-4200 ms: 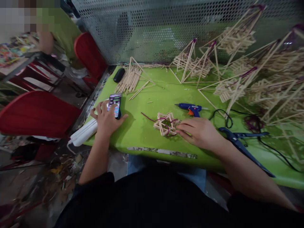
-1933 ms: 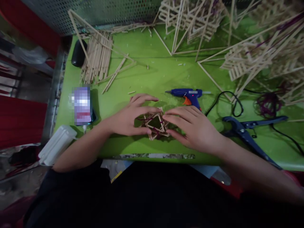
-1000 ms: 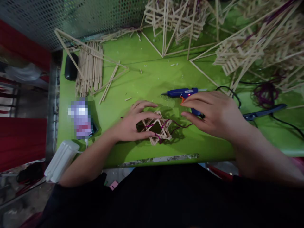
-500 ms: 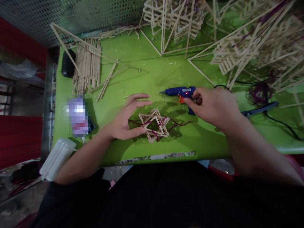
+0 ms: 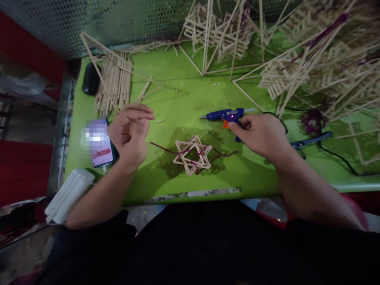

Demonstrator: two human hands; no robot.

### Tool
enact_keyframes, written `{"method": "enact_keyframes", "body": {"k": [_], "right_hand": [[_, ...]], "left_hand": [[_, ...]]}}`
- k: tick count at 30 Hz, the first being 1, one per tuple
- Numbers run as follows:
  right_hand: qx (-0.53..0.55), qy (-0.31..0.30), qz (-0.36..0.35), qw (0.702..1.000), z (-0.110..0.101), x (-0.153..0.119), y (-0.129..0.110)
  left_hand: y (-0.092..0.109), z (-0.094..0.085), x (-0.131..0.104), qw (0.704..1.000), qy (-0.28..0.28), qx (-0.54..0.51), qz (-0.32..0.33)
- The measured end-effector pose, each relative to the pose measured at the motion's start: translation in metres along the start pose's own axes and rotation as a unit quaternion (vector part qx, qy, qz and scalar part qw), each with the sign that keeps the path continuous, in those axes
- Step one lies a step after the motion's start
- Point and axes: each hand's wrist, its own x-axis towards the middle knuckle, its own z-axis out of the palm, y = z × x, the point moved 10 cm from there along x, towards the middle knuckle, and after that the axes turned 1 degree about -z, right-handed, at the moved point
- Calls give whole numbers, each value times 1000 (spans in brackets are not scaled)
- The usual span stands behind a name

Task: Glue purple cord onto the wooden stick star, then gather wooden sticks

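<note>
Nearest the body, a worn strip (image 5: 192, 194) runs along the front edge of the green table (image 5: 184, 99). Just beyond it, at table centre, a small star frame (image 5: 192, 154) of wooden sticks lies flat, purple yarn (image 5: 166, 148) threaded through it and trailing out at 9 and 3 o'clock; neither hand touches it. At about 9 o'clock from the star, the left hand (image 5: 129, 132) is lifted above the table, fingers loosely curled with tips near together, holding nothing that can be made out. Just at its 9 o'clock lies a phone (image 5: 99, 142), screen up, and at 7 o'clock of the phone a white ribbed bundle (image 5: 69, 194) overhangs the table edge. At 2 o'clock from the star, the right hand (image 5: 261, 134) is wrapped around the grip of a blue glue gun (image 5: 224, 115), forefinger at the orange trigger, nozzle pointing to 9 o'clock, a red light showing on the body. At 3 o'clock from that hand lie blue-handled cutters (image 5: 310, 140), a black cord (image 5: 338, 158) and a tangle of purple yarn. Farther off, at 11 o'clock, a loose pile of sticks (image 5: 114, 83) sits beside a dark oval case (image 5: 90, 79). At 12 to 2 o'clock, finished stick frames (image 5: 308, 67) heap against a perforated metal screen (image 5: 89, 19).
</note>
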Motion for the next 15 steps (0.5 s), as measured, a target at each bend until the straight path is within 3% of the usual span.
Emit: {"method": "enact_keyframes", "body": {"k": [5,7,11,13,15], "right_hand": [[41,-1,17,999,-8,1,5],[46,-9,39,998,-11,0,7],[55,29,54,997,-27,-6,7],[66,76,53,994,-41,-10,6],[96,111,58,987,-51,-13,7]], "left_hand": [[10,12,-6,998,-34,40,32],[10,5,-8,998,24,40,51],[-4,-29,-18,967,240,-72,44],[-14,-33,-20,953,275,-120,24],[-18,-32,-18,952,277,-133,12]]}}
